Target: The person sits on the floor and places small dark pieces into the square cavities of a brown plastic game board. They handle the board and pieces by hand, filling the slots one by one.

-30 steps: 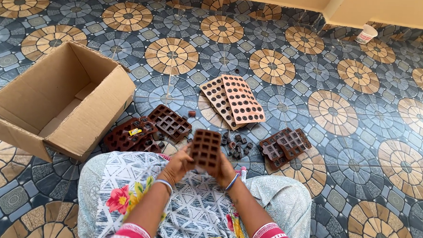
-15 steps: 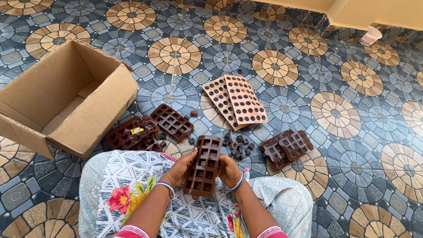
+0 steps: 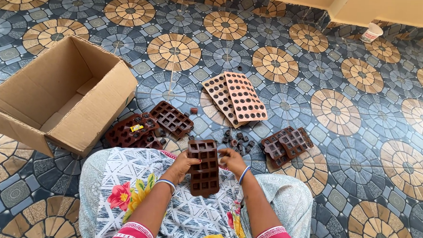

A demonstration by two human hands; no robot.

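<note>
Nearest the camera, a patterned garment (image 3: pixel 188 213) with a floral print is seen across the lap, and both forearms extend forward over it. A brown silicone mould tray (image 3: pixel 203 167) with square cavities is held lengthwise above the lap, cavities facing up. The left hand (image 3: pixel 183 166) is closed around the tray's left edge, fingers curled underneath and thumb on top. The right hand (image 3: pixel 232 160) is at the tray's upper right corner, fingers loosely bent; whether it grips the tray or only touches it cannot be told. Half a second earlier the tray was clasped by both hands from either side and stood more upright; a second ago it was held higher, short side up. It is now laid flatter and lower over the lap.

Just beyond the hands, small dark chocolate pieces (image 3: pixel 239 139) are scattered on the tiled floor (image 3: pixel 362 140). To their right, a pile of dark mould trays (image 3: pixel 286 145) is lying, unchanged from before. To the left, another heap of brown mould trays (image 3: pixel 149 128) is lying, one bearing a small yellow tag; it touches the open cardboard box (image 3: pixel 60 93), which stands on the floor at the left. Further out, two paler, peach-coloured mould trays (image 3: pixel 235 98) are stacked crosswise. At the far wall, a small white cup (image 3: pixel 371 32) is seen.
</note>
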